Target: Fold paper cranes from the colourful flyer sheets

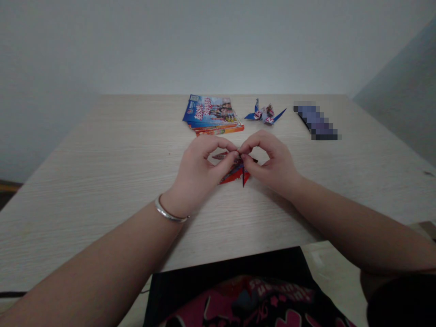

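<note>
Over a pale wood-grain counter (119,172), a person's left hand (199,168) and right hand (276,159) meet, each grip pinched, thumb against forefinger, on a red folded-paper piece (233,175) whose exact shape is hard to tell behind the fingers. Beyond them lie a fanned stack of printed leaflets (211,113), a blue origami crane (264,117) to its right, and, farther right, a pixelated dark rectangular object (316,121).

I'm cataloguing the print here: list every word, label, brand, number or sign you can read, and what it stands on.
No text is clear enough to quote.
Flyers: large Chinese characters, blurred; smaller print too small.
Clothing: upside-down lettering, too blurred.
Paper crane: printed marks, unreadable.
Folded paper: nothing legible.
Pixelated item: nothing readable.
</note>
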A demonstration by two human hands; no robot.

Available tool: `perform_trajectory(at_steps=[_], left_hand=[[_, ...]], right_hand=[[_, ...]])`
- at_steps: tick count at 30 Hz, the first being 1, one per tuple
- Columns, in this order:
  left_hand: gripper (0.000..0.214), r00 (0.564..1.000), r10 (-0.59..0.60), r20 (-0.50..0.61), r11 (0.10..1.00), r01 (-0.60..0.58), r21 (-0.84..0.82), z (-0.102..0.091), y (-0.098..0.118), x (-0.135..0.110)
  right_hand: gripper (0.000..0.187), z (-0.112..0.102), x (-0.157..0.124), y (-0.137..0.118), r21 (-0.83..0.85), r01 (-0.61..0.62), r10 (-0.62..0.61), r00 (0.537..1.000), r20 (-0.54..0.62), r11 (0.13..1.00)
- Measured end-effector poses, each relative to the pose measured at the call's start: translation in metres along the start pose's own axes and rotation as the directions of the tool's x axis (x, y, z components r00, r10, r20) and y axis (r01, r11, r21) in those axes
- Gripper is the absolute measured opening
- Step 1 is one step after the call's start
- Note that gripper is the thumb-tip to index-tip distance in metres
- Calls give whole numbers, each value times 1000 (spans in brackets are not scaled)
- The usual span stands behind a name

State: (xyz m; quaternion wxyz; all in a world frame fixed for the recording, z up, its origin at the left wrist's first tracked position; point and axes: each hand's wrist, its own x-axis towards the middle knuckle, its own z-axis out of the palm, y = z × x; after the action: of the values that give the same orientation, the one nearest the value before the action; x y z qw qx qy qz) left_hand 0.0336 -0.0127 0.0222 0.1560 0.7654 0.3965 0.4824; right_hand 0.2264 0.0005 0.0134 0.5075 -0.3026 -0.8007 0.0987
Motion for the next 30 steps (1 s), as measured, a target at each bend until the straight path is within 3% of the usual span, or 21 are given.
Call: perform_trajectory(at_steps=[6, 14, 21, 30], left_hand=[[5, 998, 50, -37, 998, -48, 40, 1, 0, 0], [8, 994, 92, -64, 993, -88, 74, 4, 3, 0], [11, 997, 80, -10, 992, -79, 100, 0, 7, 3], [12, 989, 125, 82, 987, -133, 92, -4, 5, 5]], right_hand=[[19, 3, -2, -1, 82, -28, 28, 1000, -6, 996], [13, 1, 0, -5, 52, -33, 33, 999, 5, 998], [8, 2, 0, -7, 61, -151, 150, 988, 29, 987], [4, 1, -1, -6, 108, -207, 195, 975, 107, 972]])
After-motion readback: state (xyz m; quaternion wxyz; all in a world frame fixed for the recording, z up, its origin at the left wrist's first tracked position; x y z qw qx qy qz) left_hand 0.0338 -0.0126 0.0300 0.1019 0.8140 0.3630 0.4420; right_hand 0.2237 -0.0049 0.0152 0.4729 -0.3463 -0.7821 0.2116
